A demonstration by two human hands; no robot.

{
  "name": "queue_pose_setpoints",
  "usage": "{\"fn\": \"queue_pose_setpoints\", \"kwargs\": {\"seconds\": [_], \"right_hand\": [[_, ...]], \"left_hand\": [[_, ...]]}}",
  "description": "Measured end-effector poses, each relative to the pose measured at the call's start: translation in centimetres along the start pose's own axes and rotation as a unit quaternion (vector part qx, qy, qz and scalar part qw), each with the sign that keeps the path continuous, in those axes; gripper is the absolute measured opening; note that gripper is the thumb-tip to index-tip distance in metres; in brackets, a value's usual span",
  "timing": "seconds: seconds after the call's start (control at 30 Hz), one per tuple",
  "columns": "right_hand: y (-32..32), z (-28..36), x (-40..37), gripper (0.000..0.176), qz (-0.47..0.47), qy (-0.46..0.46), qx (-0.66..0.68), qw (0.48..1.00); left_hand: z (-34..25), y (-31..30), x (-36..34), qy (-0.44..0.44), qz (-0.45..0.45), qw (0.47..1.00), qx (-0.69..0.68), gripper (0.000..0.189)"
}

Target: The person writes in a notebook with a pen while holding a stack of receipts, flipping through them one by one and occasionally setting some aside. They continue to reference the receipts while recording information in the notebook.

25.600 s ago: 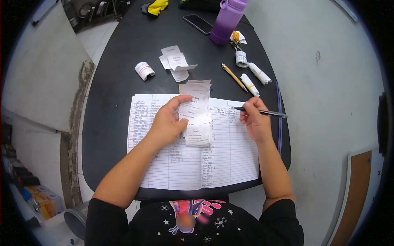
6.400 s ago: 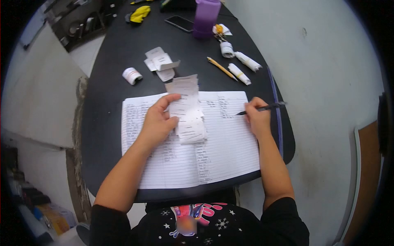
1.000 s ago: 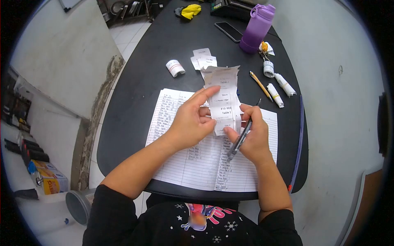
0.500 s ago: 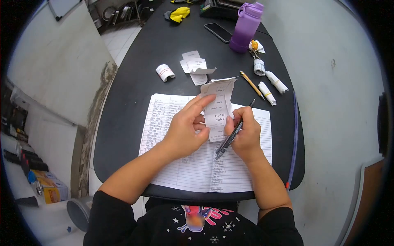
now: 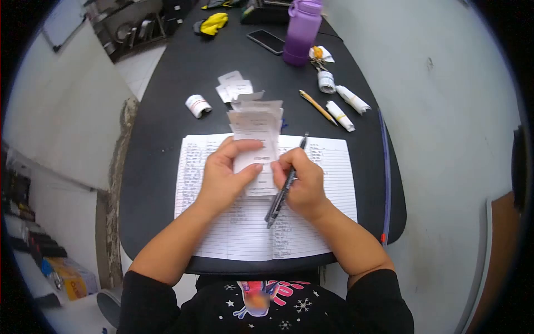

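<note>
An open lined ledger full of handwriting lies on the black table in front of me. My left hand grips a stack of white paper receipts and holds it upright over the middle of the ledger. My right hand holds a black pen pointing up and away, and its fingertips touch the lower right edge of the receipts.
Behind the ledger lie loose receipts, a paper roll, a wooden pencil and rolled slips. Farther back stand a purple bottle, a phone and a yellow cloth. The table edge runs close on the right.
Both hands with the receipts have come down and slightly left toward the ledger. The top slips of the stack have flattened back, and the view has shifted.
</note>
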State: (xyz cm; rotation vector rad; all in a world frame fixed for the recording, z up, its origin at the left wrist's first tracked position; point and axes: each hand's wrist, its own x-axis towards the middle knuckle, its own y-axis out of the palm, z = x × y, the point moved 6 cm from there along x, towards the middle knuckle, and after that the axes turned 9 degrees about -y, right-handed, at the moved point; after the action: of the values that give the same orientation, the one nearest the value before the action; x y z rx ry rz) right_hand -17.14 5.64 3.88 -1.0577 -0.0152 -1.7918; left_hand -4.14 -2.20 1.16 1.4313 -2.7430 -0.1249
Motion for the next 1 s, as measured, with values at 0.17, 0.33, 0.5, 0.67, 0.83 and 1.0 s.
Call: {"fn": "queue_pose_setpoints", "kwargs": {"seconds": [0.17, 0.33, 0.5, 0.67, 0.83, 1.0], "right_hand": [[-0.6, -3.1, -0.4, 0.013, -0.024, 0.098, 0.105, 0.989], [-7.5, -4.6, 2.2, 0.039, -0.16, 0.15, 0.222, 0.95], [-8.2, -7.8, 0.6, 0.049, -0.102, 0.252, 0.234, 0.933], [-7.3, -11.5, -1.9, 0.03, -0.129, 0.34, 0.234, 0.902], [-7.8, -13.8, -2.3, 0.023, -0.153, 0.311, 0.247, 0.905], [-8.0, -13.3, -2.4, 0.026, -0.143, 0.286, 0.227, 0.92]], "left_hand": [[-0.2, 0.2, 0.0, -0.016, -0.006, 1.0, 0.014, 0.036], [-0.2, -0.2, 0.2, -0.014, -0.026, 0.998, 0.052, 0.035], [-0.2, -0.7, 0.4, -0.014, -0.027, 0.998, 0.062, 0.036], [0.2, -0.7, 0.6, -0.02, -0.019, 0.996, 0.084, 0.036], [0.4, -0.5, 0.6, -0.031, -0.031, 0.996, 0.082, 0.035], [0.3, -0.5, 0.6, -0.041, -0.034, 0.995, 0.081, 0.034]]}}
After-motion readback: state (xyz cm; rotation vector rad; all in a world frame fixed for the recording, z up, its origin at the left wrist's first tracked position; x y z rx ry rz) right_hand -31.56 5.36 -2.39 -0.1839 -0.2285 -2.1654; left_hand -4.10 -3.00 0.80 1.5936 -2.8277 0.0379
